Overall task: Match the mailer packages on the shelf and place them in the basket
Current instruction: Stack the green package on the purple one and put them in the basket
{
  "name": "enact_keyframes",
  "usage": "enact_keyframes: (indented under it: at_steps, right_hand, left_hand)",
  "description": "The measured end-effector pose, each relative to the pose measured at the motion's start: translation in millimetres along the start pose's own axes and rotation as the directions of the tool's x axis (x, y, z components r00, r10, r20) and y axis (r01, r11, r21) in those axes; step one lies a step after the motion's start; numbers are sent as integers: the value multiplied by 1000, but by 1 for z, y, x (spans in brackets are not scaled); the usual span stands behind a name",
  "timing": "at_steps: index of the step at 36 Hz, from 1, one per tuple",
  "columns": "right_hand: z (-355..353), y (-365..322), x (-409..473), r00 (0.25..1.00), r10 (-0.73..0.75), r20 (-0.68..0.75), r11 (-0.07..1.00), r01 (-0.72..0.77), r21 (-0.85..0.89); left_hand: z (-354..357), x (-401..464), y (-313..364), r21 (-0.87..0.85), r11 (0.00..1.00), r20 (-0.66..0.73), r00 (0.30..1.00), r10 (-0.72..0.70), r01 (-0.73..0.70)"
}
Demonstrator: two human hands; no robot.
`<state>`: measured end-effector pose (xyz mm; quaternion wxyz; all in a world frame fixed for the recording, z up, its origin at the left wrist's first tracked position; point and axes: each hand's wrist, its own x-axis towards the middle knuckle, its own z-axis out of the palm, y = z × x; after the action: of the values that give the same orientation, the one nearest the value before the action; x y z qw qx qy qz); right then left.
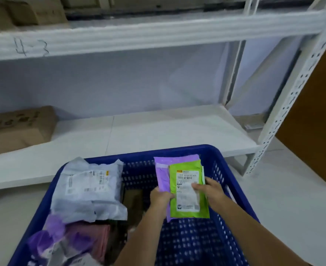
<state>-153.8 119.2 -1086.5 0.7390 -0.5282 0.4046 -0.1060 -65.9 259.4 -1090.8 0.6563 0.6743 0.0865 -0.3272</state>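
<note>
Nearest the camera, both forearms reach into the blue basket [212,150]. The left hand [161,196] has its fingers curled round the left edge of a small stack of mailers, and the right hand [209,189] pinches the right side, thumb pressed on the white shipping label. On top of the stack is a green mailer [187,189]; beneath it a purple mailer [163,175] shows along the left and upper edges, and a thin pale edge at the right hints at a third piece, though I cannot tell what it is. The stack is held over the right half of the basket — whether its lower end already touches the basket floor I cannot tell.

In the left half of the basket lies a grey mailer [89,189] with a white label, and closer in a jumble of purple and pink bags [89,239], partly blurred.

By my reading, the step in hand is the placing: matched mailers are being set down, or squared up, inside the basket. The next move calls for lowering the stack flat onto the bare mesh floor at the right and letting both hands go together, so the slick bags do not slide apart.

Beyond the basket, the lower shelf [158,131] carries only a cardboard box [20,127] at the far left — no mailers show on it. Higher up, the rail marked "4-3" [31,47] fronts an upper shelf with more brown boxes [24,10].
</note>
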Motion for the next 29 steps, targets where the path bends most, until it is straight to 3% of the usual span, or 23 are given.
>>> enact_keyframes:
  at_steps: [13, 18, 21, 25, 29]
  right_hand:
    - [-23, 100, 108, 969, 198, -150, 970, -216, -114]
    - [-30, 120, 136, 938, 190, -291, 963, -236, -131]
    - [-31, 137, 152, 920, 165, -354, 949, -247, -198]
    - [-32, 148, 156, 921, 153, -359, 926, -260, -273]
    - [-31, 152, 162, 916, 152, -370, 940, -250, -232]
  left_hand:
    - [30, 110, -97, 109, 981, 87, 982, -167, 157]
    - [44, 134, -123, 98, 977, 180, 963, -202, 187]
    - [47, 146, -137, 93, 980, 159, 969, -190, 177]
    - [50, 164, -157, 134, 971, 133, 968, -215, 197]
    - [56, 170, -160, 155, 962, 152, 957, -247, 224]
